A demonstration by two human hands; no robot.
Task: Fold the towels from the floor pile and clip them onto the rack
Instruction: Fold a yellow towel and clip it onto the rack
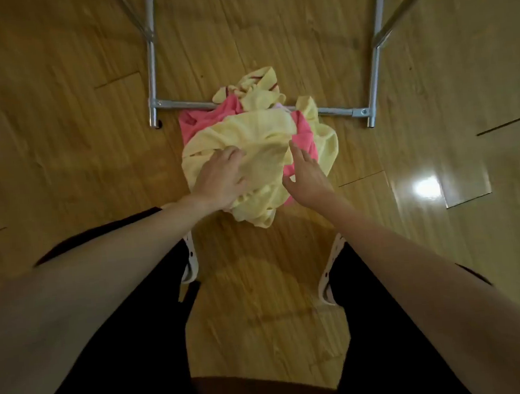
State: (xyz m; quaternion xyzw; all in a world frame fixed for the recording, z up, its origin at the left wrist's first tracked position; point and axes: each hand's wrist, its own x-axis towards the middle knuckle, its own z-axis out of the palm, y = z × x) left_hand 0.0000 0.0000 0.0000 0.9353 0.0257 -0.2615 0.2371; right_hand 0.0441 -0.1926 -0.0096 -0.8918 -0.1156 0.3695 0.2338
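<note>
A pile of crumpled towels lies on the wooden floor against the rack's base. A pale yellow towel (pixel 247 135) is on top, a pink towel (pixel 198 117) shows underneath, and another yellow towel with dark stripes (pixel 259 83) lies at the far side. My left hand (pixel 220 178) rests palm-down on the top yellow towel with its fingers curled into the cloth. Over the pile's right side, my right hand (pixel 305 174) hovers with straight fingers and holds nothing. The metal rack's (pixel 183 104) base bar runs under the far part of the pile.
The rack's two upright legs (pixel 375 63) rise at left and right beyond the pile. My legs in black trousers and white slippers (pixel 190 261) stand just short of the pile. Bare wooden floor surrounds everything, with a bright glare patch (pixel 427 188) at right.
</note>
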